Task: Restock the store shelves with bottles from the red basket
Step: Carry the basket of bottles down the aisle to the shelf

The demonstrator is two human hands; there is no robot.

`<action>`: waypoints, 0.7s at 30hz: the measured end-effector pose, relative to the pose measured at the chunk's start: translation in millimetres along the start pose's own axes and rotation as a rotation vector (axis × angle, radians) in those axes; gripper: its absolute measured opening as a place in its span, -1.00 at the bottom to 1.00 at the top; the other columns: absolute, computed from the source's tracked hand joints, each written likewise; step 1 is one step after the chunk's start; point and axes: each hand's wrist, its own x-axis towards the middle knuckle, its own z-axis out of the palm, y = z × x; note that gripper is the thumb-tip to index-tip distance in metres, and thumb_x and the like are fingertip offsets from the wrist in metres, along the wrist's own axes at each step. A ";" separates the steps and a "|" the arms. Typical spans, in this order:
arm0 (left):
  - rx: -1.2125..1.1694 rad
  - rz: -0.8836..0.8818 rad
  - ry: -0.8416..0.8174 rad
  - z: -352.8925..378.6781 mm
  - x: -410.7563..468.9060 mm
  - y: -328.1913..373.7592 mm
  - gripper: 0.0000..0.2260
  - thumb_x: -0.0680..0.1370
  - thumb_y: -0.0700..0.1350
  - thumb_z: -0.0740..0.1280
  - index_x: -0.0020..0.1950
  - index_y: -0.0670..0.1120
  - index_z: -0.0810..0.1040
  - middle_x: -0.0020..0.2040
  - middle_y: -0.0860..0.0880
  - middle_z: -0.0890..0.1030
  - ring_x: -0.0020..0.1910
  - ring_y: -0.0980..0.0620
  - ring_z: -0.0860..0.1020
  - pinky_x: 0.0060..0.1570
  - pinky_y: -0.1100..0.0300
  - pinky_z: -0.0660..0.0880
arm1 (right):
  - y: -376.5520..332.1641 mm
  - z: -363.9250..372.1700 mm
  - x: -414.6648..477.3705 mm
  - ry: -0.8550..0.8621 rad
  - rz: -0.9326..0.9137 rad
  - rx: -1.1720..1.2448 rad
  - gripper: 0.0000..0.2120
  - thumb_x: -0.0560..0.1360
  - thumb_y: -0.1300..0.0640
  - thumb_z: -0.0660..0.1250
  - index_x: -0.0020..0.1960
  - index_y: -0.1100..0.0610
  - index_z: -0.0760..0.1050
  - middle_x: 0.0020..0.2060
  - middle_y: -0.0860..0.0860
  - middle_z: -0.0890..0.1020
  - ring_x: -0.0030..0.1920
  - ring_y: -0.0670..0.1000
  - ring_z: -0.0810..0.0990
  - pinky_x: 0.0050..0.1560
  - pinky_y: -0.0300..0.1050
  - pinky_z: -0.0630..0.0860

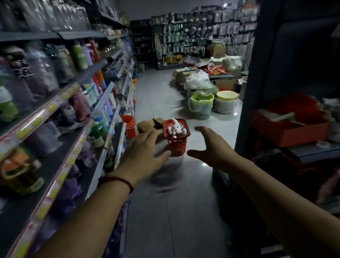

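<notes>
**Both hands open, either side of basket**

Had both arms stretched forward down the aisle. Held left hand [144, 149] open, palm down, fingers spread, gripping nothing. Wore a red bracelet [124, 180] on that wrist. Held right hand [209, 146] open too, thumb apart from fingers, palm turned inward, likewise gripping nothing.

Saw basket [177, 146] standing upright on floor [171, 210] in mid-aisle, between the two hands in view. Could not tell whether left fingertips touched its side. Saw pale bottles [176, 128] piled inside, poking above the rim. Noted brown box [146, 125] just behind basket to its left, and orange bucket [128, 125] beside that, at the foot of shelves [76, 89].

Found those shelves, along the left side, packed with coloured bottles, all blurred. Spotted green bucket [201, 106] and pale tub [226, 102] farther down on the right, touching each other, with white bags [196, 80] and cartons behind. Made out dark rack [283, 79] on the right, with orange tray [291, 127] on it.
</notes>
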 end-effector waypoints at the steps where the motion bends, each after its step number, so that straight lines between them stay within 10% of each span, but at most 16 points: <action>1: 0.002 -0.002 -0.012 15.7 23.9 -15.9 -0.46 0.51 0.14 0.38 0.42 -0.01 0.36 0.37 0.00 0.46 0.33 -0.04 0.43 0.32 0.09 0.32 | 11.1 9.5 29.6 -0.009 0.007 0.004 -0.25 0.42 -0.11 0.47 0.49 0.06 0.24 0.42 0.07 0.40 0.35 0.08 0.43 0.21 -0.16 0.37; 16: -0.232 -0.169 -0.133 158.4 363.4 -289.9 -0.54 0.56 0.05 0.34 0.42 0.00 0.33 0.39 -0.02 0.44 0.35 -0.01 0.41 0.29 0.09 0.38 | 101.0 143.9 447.6 -0.097 0.234 0.312 -0.46 0.46 0.09 0.49 0.37 0.09 0.38 0.23 0.01 0.57 0.03 -0.14 0.47 -0.26 -0.55 0.32; 21: -0.326 -0.102 -0.190 211.5 484.1 -396.3 -0.55 0.55 -0.05 0.39 0.41 -0.07 0.38 0.32 -0.08 0.50 0.24 0.00 0.48 0.15 0.20 0.40 | 128.6 204.1 574.3 -0.029 0.402 0.430 -0.50 0.46 0.04 0.48 0.34 0.07 0.43 0.22 0.00 0.56 0.08 -0.08 0.49 -0.03 -0.31 0.40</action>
